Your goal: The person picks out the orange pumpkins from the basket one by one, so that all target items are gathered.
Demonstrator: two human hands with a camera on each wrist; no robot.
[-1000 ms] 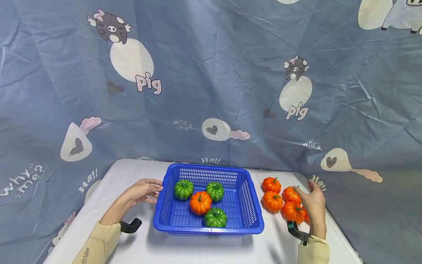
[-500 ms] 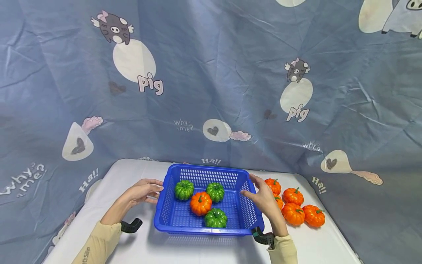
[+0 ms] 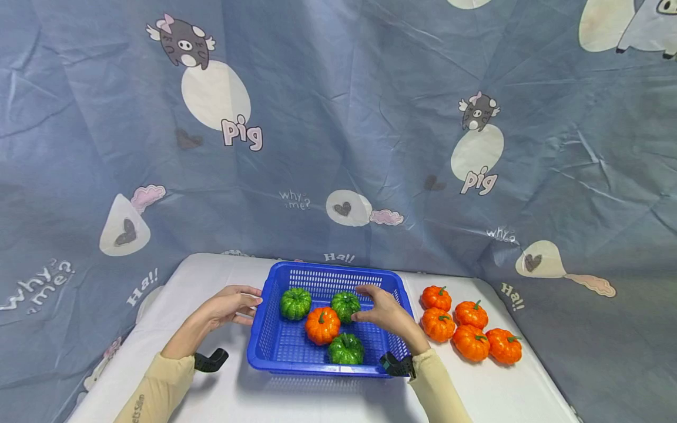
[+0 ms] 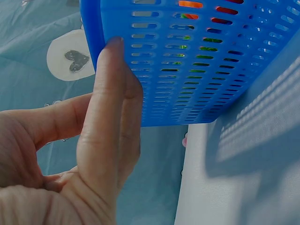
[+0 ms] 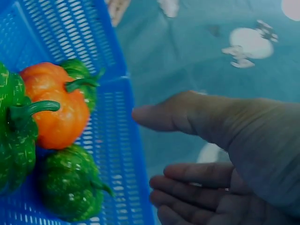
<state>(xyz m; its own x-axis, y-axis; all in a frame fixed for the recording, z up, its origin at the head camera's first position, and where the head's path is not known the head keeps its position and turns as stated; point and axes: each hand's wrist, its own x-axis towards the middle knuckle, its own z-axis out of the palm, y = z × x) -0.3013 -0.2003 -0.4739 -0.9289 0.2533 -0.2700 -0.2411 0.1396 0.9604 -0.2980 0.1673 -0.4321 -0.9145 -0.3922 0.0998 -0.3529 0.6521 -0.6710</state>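
Observation:
A blue perforated plastic basket (image 3: 335, 369) holds one orange pumpkin (image 3: 322, 326) and three green ones: a left green pumpkin (image 3: 295, 304), a back-right green pumpkin (image 3: 345, 306) and a front green pumpkin (image 3: 346, 350). My left hand (image 3: 224, 306) is at the basket's left side; in the left wrist view its extended fingers (image 4: 110, 89) touch the wall near the rim. Over the basket's right half hovers my right hand (image 3: 388, 312), thumb and fingers spread beside the back-right green pumpkin. The right wrist view shows nothing between thumb and fingers.
Several orange pumpkins (image 3: 471, 343) lie grouped on the white table (image 3: 312, 408) to the right of the basket. Behind the table hangs a blue-grey cloth (image 3: 296, 147) with pig prints.
My right hand has moved left, from the orange pumpkins on the table, across the basket's right rim, to above the basket's inside. The left hand and the pumpkins have stayed put.

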